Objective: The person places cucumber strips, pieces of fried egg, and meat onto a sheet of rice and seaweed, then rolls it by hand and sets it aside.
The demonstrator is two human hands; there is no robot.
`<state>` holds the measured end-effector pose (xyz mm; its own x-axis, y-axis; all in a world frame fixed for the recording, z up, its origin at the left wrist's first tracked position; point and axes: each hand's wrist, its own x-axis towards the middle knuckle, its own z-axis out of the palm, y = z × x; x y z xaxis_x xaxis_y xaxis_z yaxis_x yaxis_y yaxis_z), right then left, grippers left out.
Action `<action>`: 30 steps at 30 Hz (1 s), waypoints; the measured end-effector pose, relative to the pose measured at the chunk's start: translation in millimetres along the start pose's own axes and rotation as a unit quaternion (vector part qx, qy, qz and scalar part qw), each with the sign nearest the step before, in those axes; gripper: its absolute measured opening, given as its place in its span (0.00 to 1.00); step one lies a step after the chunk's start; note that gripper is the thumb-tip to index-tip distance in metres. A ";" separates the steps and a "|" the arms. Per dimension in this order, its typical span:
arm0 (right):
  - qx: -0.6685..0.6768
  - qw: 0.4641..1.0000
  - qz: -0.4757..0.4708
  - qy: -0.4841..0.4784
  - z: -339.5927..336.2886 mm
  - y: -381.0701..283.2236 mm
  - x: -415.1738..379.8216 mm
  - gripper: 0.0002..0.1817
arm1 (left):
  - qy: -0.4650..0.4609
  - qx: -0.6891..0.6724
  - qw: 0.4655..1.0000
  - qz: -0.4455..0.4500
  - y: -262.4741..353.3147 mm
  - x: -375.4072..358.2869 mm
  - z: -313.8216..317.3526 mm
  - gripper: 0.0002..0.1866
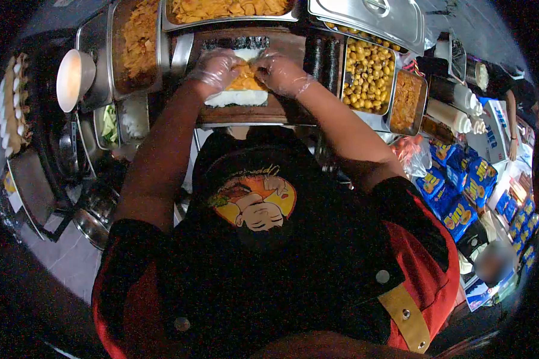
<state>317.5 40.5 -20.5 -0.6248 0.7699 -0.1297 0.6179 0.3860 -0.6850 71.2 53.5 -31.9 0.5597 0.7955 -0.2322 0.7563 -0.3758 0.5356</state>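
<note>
On a brown board (284, 113) lies a dark seaweed sheet (236, 43) spread with white rice (238, 99). Orange-yellow filling (244, 79) runs across the middle of the rice. My left hand (214, 70), in a clear plastic glove, has its fingers curled at the filling's left end. From the other side, my right hand (281, 73), gloved likewise, pinches at the filling's right end. Its fingertips are partly hidden. Dark seaweed-wrapped rolls (322, 63) lie just right of my right hand.
Metal trays of orange food (139, 45) and small yellow-brown balls (368, 78) surround the board. A steel lid (368, 13) rests at the back. A white bowl (76, 81) stands left; squeeze bottles (461, 122) and blue packets (458, 218) are right. Another person's arm (512, 122) shows far right.
</note>
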 end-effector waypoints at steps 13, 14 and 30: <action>0.046 0.997 -0.001 0.065 0.1 5.8 -9.0 0.22 | -0.021 0.010 0.999 0.036 20.2 0.3 -24.0 0.15; 0.045 0.997 -0.001 0.066 0.5 4.7 -7.5 0.22 | -0.021 0.010 0.999 0.037 22.4 2.5 -24.2 0.15; 0.068 0.993 0.096 -0.019 -4.3 2.4 -19.5 0.28 | 0.023 -0.075 0.997 -0.024 -59.2 -23.5 -12.2 0.15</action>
<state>333.2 28.6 -16.6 -0.5204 0.8025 -0.2918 0.6592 0.1604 -0.7346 9.2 62.8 -48.2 0.5049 0.8334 -0.2245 0.7209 -0.2642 0.6407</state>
